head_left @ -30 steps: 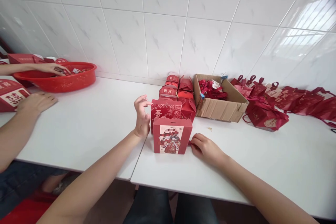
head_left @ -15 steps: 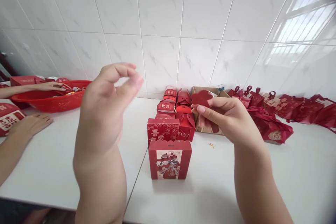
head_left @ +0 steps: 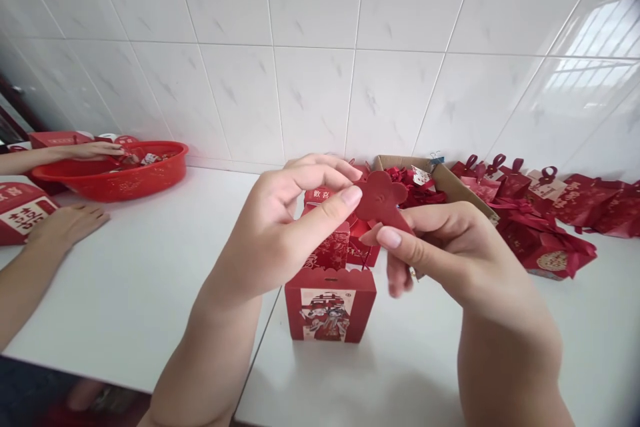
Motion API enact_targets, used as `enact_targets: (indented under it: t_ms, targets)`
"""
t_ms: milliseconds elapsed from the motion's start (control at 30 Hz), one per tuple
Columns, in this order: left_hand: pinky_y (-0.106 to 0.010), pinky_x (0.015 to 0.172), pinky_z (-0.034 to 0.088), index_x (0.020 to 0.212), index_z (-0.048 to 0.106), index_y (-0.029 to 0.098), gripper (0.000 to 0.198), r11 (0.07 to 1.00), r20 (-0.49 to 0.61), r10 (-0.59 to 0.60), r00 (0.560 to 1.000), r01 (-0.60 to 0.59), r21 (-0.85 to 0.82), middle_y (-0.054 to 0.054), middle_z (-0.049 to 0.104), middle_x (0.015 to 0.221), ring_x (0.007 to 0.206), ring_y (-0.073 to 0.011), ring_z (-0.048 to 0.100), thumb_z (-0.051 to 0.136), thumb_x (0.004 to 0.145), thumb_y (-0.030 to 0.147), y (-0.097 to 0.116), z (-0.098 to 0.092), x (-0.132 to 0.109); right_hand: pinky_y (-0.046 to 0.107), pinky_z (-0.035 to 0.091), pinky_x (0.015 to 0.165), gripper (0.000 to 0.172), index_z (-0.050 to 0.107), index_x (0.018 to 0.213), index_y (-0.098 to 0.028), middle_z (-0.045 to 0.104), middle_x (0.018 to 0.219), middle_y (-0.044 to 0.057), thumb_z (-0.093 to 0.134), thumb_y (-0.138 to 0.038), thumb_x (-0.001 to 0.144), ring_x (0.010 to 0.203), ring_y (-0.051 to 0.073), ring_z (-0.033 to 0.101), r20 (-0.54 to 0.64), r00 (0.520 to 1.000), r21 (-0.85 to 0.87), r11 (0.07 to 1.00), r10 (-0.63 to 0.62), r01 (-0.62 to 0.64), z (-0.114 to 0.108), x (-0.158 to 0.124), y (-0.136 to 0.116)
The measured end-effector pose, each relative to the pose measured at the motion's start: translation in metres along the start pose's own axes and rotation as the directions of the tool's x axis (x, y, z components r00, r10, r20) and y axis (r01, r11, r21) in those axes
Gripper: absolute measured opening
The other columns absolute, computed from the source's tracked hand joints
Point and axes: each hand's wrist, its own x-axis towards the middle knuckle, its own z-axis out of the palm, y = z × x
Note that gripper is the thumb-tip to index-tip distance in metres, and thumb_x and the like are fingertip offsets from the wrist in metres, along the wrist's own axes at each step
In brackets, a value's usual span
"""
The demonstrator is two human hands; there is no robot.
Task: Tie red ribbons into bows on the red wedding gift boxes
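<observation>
A dark red strap (head_left: 381, 197) with a flower-shaped end is held up above the table, its scalloped end uppermost. My right hand (head_left: 440, 250) pinches the narrow part between thumb and fingers. At the flower's left edge, the thumb and fingertips of my left hand (head_left: 295, 227) are closed on it. Just below stands an upright red gift box (head_left: 367, 310) with a slot in its scalloped top and a printed picture on its front. Behind it, partly covered by my hands, is another red box (head_left: 327, 250).
An open cardboard box (head_left: 457, 190) holds red ribbon straps. Several red bags (head_left: 585, 207) line the wall at right, near a ribboned red box (head_left: 545, 250). At left, another person's hand (head_left: 103, 149) reaches into a red basin (head_left: 115, 183); their other hand (head_left: 75, 223) rests beside a red box (head_left: 20, 213).
My left hand has moved right and down, from empty air to the flower end. My right hand has lowered slightly and now grips the strap's narrow part.
</observation>
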Motion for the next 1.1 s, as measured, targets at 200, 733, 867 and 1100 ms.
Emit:
enact_targets:
  t_ms: [200,733,867,1100]
  targets:
    - [-0.041,0.092,0.049,0.069,0.07,0.023,0.012,0.986,-0.145,0.105,0.984,-0.084,0.145,-0.001,0.072,0.09,0.099,-0.022,0.064,0.065,0.078,0.017,-0.001,0.005,-0.003,0.026,0.055,0.059,0.012,0.068,0.088,-0.02,0.067,0.078,0.001,0.071,-0.016,0.077,0.068,0.013,0.064,-0.449,0.813,-0.263,0.925,-0.37,0.275,0.007,-0.003,0.0]
    - [-0.039,0.091,0.053,0.076,0.073,0.025,0.015,0.991,-0.05,0.136,0.989,-0.136,0.002,0.0,0.072,0.1,0.099,-0.0222,0.066,0.063,0.081,0.015,-0.001,0.014,-0.003,0.031,0.057,0.061,0.02,0.066,0.088,-0.021,0.067,0.082,0.001,0.066,-0.005,0.076,0.073,0.015,0.064,-0.371,0.726,-0.512,0.779,-0.58,0.361,0.017,-0.004,0.006]
    - [-0.036,0.086,0.055,0.075,0.073,0.024,0.014,0.992,-0.019,0.12,0.993,-0.12,-0.021,-0.001,0.071,0.1,0.098,-0.0222,0.066,0.063,0.08,0.015,-0.001,0.013,-0.004,0.032,0.059,0.063,0.018,0.067,0.086,-0.022,0.07,0.083,0.002,0.065,-0.006,0.077,0.073,0.016,0.065,-0.348,0.741,-0.499,0.783,-0.574,0.372,0.015,-0.006,0.004]
    - [-0.037,0.087,0.053,0.073,0.071,0.025,0.013,0.975,-0.074,0.198,0.977,-0.188,0.121,-0.001,0.069,0.101,0.102,-0.0233,0.064,0.064,0.078,0.015,0.0,0.013,-0.005,0.03,0.06,0.062,0.025,0.069,0.085,-0.028,0.071,0.082,-0.002,0.066,-0.005,0.075,0.069,0.014,0.065,-0.329,0.711,-0.621,0.71,-0.621,0.333,0.015,-0.005,0.0]
